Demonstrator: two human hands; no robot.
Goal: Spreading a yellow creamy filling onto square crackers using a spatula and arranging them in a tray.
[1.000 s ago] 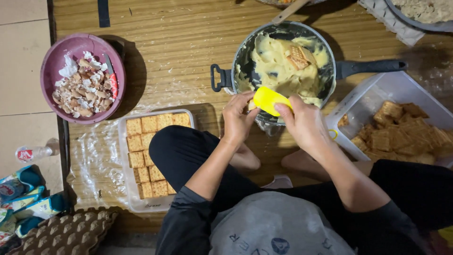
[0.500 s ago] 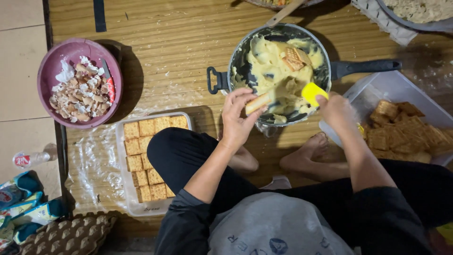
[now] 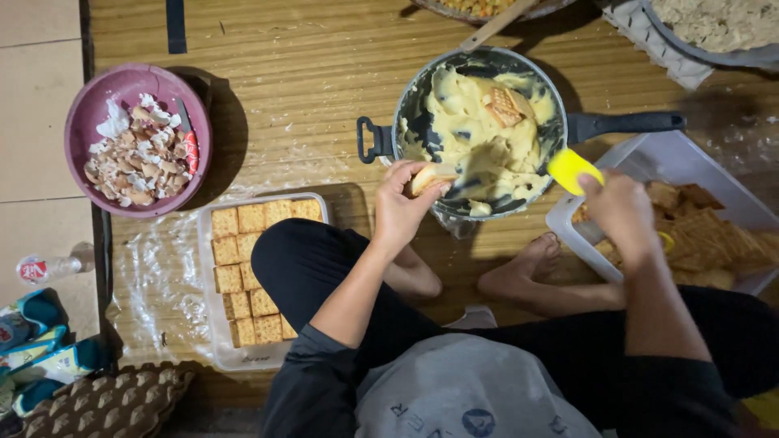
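Note:
I sit on a wooden floor. My left hand [image 3: 402, 204] grips a square cracker [image 3: 430, 175] coated with yellow cream, at the near rim of a dark pan [image 3: 480, 130] of pale yellow cream. One cracker [image 3: 505, 105] lies in the cream. My right hand [image 3: 621, 211] holds a yellow spatula [image 3: 571, 168] just off the pan's right rim, under its black handle [image 3: 625, 123], above a clear tub of brown crackers [image 3: 706, 235].
A clear tray of laid-out crackers [image 3: 253, 276] lies by my left knee. A maroon bowl of eggshells [image 3: 138, 139] sits far left. A small bottle [image 3: 50, 268], packets [image 3: 32, 341] and an egg carton [image 3: 105, 401] are at lower left. Bowls sit along the top edge.
My right hand has carried the yellow spatula away from the cracker to the right, past the pan's rim. My left hand still holds the coated cracker at the pan.

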